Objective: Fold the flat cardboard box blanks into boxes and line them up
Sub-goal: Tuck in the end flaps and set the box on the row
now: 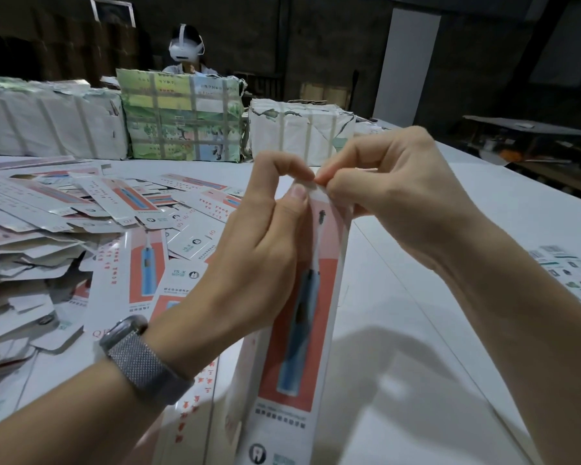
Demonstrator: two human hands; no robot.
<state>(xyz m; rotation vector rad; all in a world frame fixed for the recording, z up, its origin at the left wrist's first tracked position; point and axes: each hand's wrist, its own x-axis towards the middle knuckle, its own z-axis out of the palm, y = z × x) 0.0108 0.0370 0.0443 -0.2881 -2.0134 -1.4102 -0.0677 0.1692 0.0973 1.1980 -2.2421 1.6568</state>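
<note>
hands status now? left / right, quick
Left hand: fingers curled, gripping the upper part of the box, thumb pressed near its top end.
Right hand: fingertips pinching the flap at the box's top end.

A white bench (416, 330) runs far into a dim room; dark walls (316, 45) behind, a pale pillar (406, 62) at far right.

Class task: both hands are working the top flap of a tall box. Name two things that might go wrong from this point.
1. Both hands pinch the flap at the box top; the thin tab may crease or tear.
2. The box is gripped only near its top, so it may twist or slip toward the loose blanks.
</note>
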